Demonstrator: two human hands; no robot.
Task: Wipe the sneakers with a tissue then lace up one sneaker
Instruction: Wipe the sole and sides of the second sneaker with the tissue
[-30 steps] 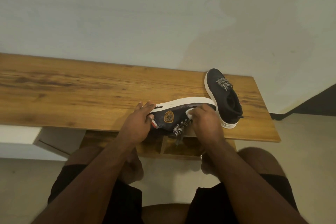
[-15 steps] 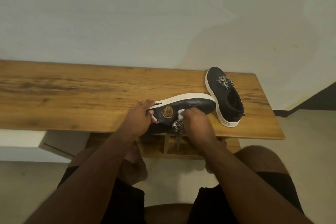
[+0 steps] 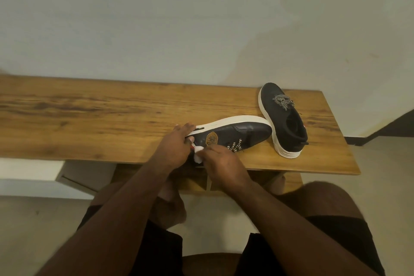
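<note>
Down at the near edge of the desk (image 3: 89,123), the left hand (image 3: 173,149) clamps the heel of a dark sneaker (image 3: 233,133) tipped on its side, white sole facing away. The right hand (image 3: 220,162) has its fingers pinched on a white tissue (image 3: 198,154) pressed against the sneaker's collar, and both hands hide that end. A second sneaker (image 3: 282,119) stands upright just beyond the toe, its far side hard to make out.

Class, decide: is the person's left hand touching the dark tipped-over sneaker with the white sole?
Touching. The head view shows the left hand gripping the heel end of the tipped-over dark sneaker, fingers lying on its white sole with no gap.
</note>
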